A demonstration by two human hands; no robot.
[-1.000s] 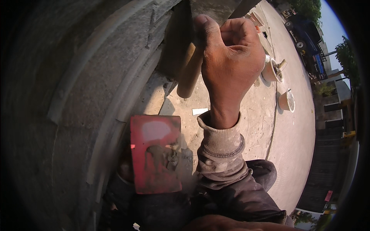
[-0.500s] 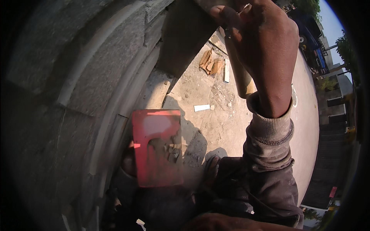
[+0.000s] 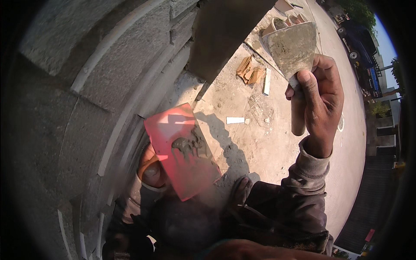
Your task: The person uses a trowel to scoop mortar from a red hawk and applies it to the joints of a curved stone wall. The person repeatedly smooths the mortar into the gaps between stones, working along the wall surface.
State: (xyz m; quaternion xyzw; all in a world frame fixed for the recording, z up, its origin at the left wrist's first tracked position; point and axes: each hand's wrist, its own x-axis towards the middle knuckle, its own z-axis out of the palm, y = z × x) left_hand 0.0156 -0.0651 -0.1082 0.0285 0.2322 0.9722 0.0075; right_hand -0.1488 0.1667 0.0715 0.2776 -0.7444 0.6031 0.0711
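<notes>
Head view, work in hand: mortar is being handled beside a grey block wall (image 3: 86, 86), with a trowel and a red board.
Head view, right hand (image 3: 318, 99): its grip is clenched around the wooden handle of a putty trowel (image 3: 292, 47), which is raised blade-up, away from the wall; the blade is smeared, with no fresh load seen on it.
Head view, left hand (image 3: 149, 167): only the thumb is shown, grasping the red board (image 3: 182, 149) from beneath, just beside the wall.
Head view, mortar (image 3: 190, 145): a small dab is left on the board.
Head view, progress: pale joints are seen filled between the blocks; how much remains cannot be told.
Head view, ground: scraps of cardboard (image 3: 250, 71) lie below.
Change: the right hand has been lowered and swung rightwards, so the blade is now shown; the board has been tilted.
</notes>
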